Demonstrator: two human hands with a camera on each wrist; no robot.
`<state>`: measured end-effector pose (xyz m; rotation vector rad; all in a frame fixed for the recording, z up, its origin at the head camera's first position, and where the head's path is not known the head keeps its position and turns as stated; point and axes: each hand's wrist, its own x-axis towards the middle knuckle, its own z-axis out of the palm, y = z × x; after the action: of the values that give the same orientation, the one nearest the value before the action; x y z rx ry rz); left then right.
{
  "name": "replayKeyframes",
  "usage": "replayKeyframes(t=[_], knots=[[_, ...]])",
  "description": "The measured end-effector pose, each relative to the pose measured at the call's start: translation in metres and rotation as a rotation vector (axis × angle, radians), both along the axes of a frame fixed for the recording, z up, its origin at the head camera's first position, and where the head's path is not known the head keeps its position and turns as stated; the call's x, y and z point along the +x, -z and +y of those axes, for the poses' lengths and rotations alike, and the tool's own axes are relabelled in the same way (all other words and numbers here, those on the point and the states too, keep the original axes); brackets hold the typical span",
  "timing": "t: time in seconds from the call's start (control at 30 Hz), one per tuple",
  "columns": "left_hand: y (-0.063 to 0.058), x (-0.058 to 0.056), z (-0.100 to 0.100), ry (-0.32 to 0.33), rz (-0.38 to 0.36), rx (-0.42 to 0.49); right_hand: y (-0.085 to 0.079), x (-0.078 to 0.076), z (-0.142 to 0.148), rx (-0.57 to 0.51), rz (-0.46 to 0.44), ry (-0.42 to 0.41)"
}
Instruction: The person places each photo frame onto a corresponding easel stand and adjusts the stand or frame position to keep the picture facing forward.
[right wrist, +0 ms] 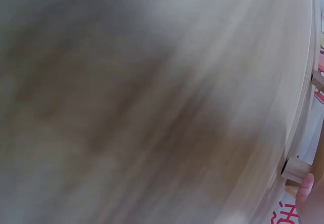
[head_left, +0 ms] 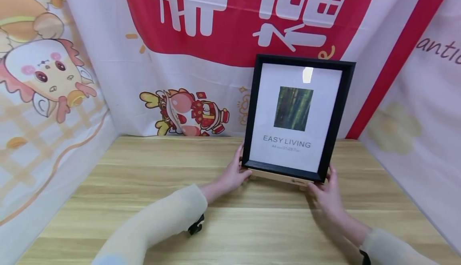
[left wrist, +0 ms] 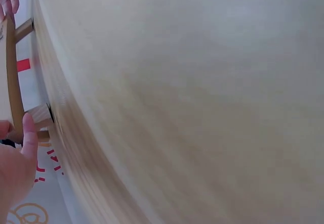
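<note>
A black picture frame with a small green bamboo picture and the words "EASY LIVING" leans back on a wooden easel stand. My left hand holds the left end of the stand's ledge, thumb in front, its other fingers up beside the frame's corner. At the opposite end, my right hand grips the ledge with the thumb in front and fingers behind the corner. In the left wrist view, the ledge sits above short wooden feet. The right wrist view catches only a foot and part of the right hand.
The wood-grain table runs back to a white and red printed cloth. Printed cloth walls also stand at the left and right. The frame's top overlaps the back cloth in the head view.
</note>
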<state>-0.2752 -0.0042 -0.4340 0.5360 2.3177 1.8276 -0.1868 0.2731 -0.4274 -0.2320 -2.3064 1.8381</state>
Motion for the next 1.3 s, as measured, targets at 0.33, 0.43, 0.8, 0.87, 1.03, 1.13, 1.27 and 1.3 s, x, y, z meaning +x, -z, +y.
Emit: replayKeyframes(t=[0.33,0.43,0.8,0.87,1.03,1.13,1.27,1.3], knots=[[0.003,0.009,-0.026,-0.064,0.0,0.003,0.0,-0.011,-0.019,0.01,0.026,-0.071],[0.003,0.012,-0.035,-0.079,0.0,0.015,0.0,-0.014,-0.026,0.02,0.028,-0.089],[0.005,0.02,-0.063,-0.128,0.025,0.008,0.002,-0.026,-0.048,0.053,0.07,-0.146],[0.004,0.021,-0.066,-0.136,0.023,0.012,0.002,-0.028,-0.05,0.046,0.07,-0.158],[0.005,0.024,-0.074,-0.16,0.012,0.016,0.004,-0.032,-0.057,0.023,0.066,-0.174],[0.005,0.025,-0.078,-0.167,0.011,0.011,0.004,-0.033,-0.061,0.03,0.057,-0.174],[0.003,0.026,-0.082,-0.173,0.013,0.0,0.003,-0.034,-0.064,0.022,0.041,-0.178],[0.002,0.027,-0.082,-0.172,0.015,-0.001,0.003,-0.034,-0.064,0.022,0.04,-0.178]])
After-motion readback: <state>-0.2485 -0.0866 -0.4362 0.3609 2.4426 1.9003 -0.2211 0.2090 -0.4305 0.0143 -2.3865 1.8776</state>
